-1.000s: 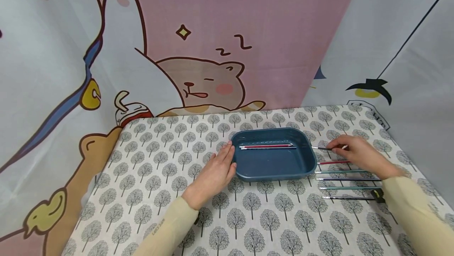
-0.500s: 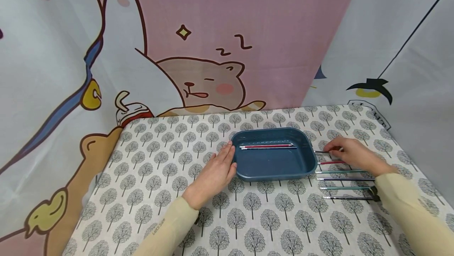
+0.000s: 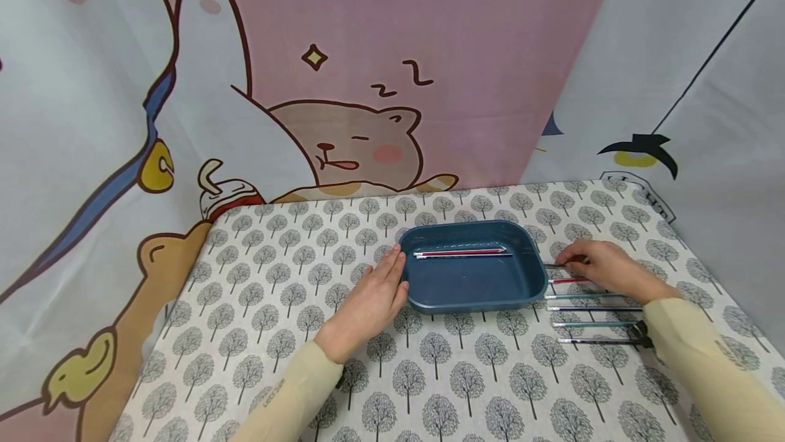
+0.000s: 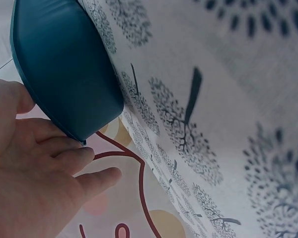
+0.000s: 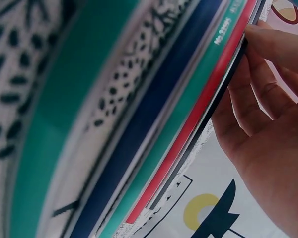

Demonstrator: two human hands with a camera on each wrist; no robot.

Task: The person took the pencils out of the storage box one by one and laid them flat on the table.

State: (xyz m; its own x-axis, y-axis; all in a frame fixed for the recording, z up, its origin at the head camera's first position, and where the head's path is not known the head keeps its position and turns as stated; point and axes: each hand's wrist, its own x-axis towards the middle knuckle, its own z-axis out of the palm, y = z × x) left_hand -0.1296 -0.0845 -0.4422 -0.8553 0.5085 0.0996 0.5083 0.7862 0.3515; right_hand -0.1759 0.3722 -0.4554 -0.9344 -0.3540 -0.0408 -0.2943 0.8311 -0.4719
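A dark blue plastic tray (image 3: 464, 285) sits on the table, with a red pencil (image 3: 463, 251) and a dark blue pencil (image 3: 484, 256) lying inside. My left hand (image 3: 372, 291) rests against the tray's left end; its fingers lie fairly straight along the rim in the left wrist view. To the tray's right, my right hand (image 3: 604, 267) pinches a black pencil (image 5: 208, 116) between thumb and fingers. That pencil lies low, alongside another red pencil (image 3: 569, 280). My palm and fingers cover part of it in the head view.
Nearer me, a green pencil (image 3: 589, 296), a blue pencil (image 3: 595, 308), a second green pencil (image 3: 595, 324) and a dark pencil (image 3: 601, 341) lie in a row right of the tray. A tree-print cloth (image 3: 264, 360) covers the table. Cartoon-printed curtains (image 3: 490, 54) stand behind and beside it.
My right hand has shifted a little left and toward me with the black pencil, bringing it down beside the red one. The left hand and the tray have stayed put.
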